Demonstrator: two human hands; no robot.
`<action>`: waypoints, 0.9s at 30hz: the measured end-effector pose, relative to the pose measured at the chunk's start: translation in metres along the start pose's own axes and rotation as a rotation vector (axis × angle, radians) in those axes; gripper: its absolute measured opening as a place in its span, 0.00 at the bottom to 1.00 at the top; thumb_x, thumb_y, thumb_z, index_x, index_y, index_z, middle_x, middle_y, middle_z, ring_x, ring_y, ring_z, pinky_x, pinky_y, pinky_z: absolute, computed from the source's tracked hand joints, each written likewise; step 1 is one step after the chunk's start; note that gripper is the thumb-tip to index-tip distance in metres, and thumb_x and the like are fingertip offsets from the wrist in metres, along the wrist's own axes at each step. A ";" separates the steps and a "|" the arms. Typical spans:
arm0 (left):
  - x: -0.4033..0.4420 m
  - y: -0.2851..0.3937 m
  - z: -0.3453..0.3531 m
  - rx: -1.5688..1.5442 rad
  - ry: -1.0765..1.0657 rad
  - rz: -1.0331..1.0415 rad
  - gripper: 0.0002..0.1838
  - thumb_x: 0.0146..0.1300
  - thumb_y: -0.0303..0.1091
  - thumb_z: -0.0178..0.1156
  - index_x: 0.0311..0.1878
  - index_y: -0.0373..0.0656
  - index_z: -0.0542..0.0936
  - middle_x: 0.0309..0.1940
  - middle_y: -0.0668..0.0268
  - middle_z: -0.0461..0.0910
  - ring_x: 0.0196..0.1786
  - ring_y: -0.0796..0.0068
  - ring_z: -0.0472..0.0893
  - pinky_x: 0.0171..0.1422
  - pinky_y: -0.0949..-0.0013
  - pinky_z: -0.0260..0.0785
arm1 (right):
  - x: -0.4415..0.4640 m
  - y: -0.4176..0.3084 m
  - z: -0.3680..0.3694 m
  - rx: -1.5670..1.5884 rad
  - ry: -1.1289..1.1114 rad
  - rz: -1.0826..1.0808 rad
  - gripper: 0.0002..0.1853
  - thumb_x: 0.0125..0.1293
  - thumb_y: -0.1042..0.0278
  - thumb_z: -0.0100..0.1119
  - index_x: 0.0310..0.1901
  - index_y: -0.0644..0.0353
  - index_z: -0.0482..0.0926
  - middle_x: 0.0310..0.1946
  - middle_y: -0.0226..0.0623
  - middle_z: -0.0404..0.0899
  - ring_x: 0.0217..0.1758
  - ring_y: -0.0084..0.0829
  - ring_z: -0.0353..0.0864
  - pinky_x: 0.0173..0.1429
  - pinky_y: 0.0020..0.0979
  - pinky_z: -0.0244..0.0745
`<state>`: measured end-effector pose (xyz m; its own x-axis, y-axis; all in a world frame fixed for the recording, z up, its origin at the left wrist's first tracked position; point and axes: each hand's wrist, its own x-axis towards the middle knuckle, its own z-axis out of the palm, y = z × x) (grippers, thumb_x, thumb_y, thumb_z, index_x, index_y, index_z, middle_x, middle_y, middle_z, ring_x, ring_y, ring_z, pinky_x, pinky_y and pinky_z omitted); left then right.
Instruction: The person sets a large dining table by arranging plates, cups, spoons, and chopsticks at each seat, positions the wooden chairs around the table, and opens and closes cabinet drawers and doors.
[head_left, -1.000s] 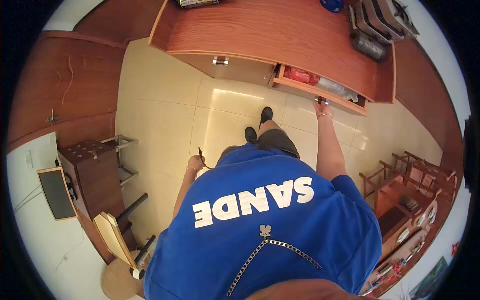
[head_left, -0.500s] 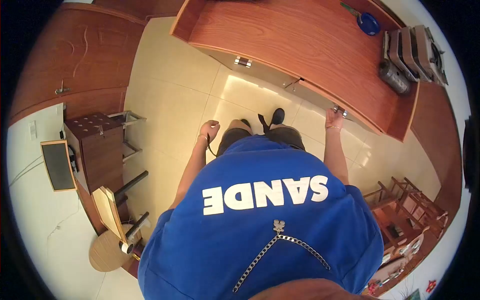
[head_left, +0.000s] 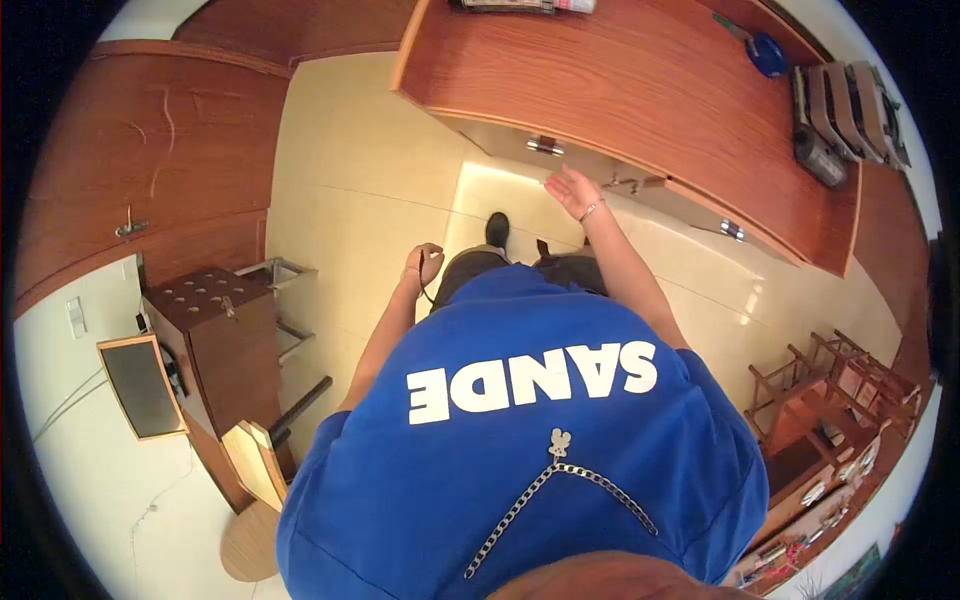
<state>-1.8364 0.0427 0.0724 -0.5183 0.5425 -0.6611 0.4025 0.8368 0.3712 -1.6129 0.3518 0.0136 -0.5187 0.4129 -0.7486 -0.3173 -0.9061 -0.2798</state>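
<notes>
My right hand (head_left: 573, 192) is open, palm up and fingers spread, just below the left handle (head_left: 545, 146) of the wooden cabinet (head_left: 600, 85). It does not touch that handle. The right drawer is closed, with its metal handle (head_left: 733, 230) on the front. Between the two handles, small metal fittings (head_left: 622, 184) show on the cabinet front. My left hand (head_left: 427, 262) hangs beside my left thigh with a dark strap at it. Its fingers are curled, and I cannot make out whether they hold the strap.
On the cabinet top are a blue round item (head_left: 766, 55) and grey appliances (head_left: 845, 110). A brown box (head_left: 215, 330) on a metal frame and a dark framed panel (head_left: 143, 387) stand left. Wooden chairs (head_left: 830, 390) are at the right, a door (head_left: 165, 150) at the upper left.
The drawer under my right hand went from open to closed. My right hand let go of its handle and moved left toward the other handle. The view shifted left along the cabinet.
</notes>
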 end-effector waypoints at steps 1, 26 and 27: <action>0.009 -0.012 -0.013 0.002 0.005 0.002 0.18 0.57 0.40 0.56 0.46 0.41 0.83 0.51 0.51 0.79 0.57 0.55 0.77 0.63 0.62 0.68 | 0.018 0.010 0.006 0.006 -0.012 -0.049 0.24 0.67 0.70 0.55 0.58 0.76 0.60 0.58 0.60 0.65 0.59 0.50 0.70 0.63 0.45 0.74; 0.066 -0.125 -0.102 0.034 0.021 0.216 0.16 0.56 0.40 0.49 0.27 0.37 0.78 0.27 0.45 0.75 0.29 0.52 0.78 0.37 0.57 0.69 | 0.010 0.103 0.043 0.192 0.348 -0.408 0.12 0.67 0.86 0.39 0.52 0.78 0.61 0.45 0.56 0.70 0.45 0.58 0.79 0.55 0.61 0.78; 0.068 -0.119 -0.103 0.052 0.036 0.259 0.16 0.56 0.40 0.49 0.28 0.36 0.78 0.28 0.44 0.75 0.31 0.52 0.79 0.37 0.57 0.69 | -0.002 0.114 0.043 0.174 0.359 -0.423 0.10 0.68 0.85 0.40 0.49 0.79 0.62 0.44 0.57 0.70 0.44 0.58 0.79 0.55 0.61 0.78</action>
<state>-1.9973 -0.0126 0.0507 -0.4193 0.7409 -0.5246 0.5625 0.6656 0.4904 -1.6823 0.2516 0.0085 -0.0267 0.6511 -0.7585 -0.5801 -0.6280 -0.5187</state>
